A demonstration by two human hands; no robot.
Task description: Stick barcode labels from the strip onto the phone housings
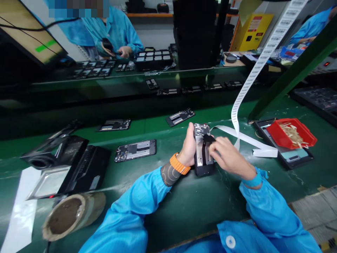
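Black-and-silver phone (200, 154): it was in my left hand, open side up, over the green bench (189, 211), its circuit-board end pointing away from me and its plain dark end toward me; I could not tell whether it touched the surface.
Left hand (187, 147): my grip was clamped on the phone's left side, an orange watch band (179, 163) at the wrist.
Right hand (228, 154): my thumb and fingertips were pinched together on a small black piece (209, 139) above the phone; I could not tell whether it was attached there.
Barcode strip (259, 66): it hung from the upper right, and a bent length lay on the bench beside my right hand.
Neighbouring phones: one open phone (135, 150) lay to the left, a second phone (115, 124) farther back, a third phone (180, 117) just beyond mine.
Red tray (310, 137): it held a heap of pale slips (292, 135) and rested on a black tray (292, 163) at the right.
Black device (84, 165): it stood well to the left, near a white sheet (21, 211) and a tan cylinder (94, 207).
Across the bench: a co-worker in a blue smock (126, 30) had a hand (125, 52) on a dark object.
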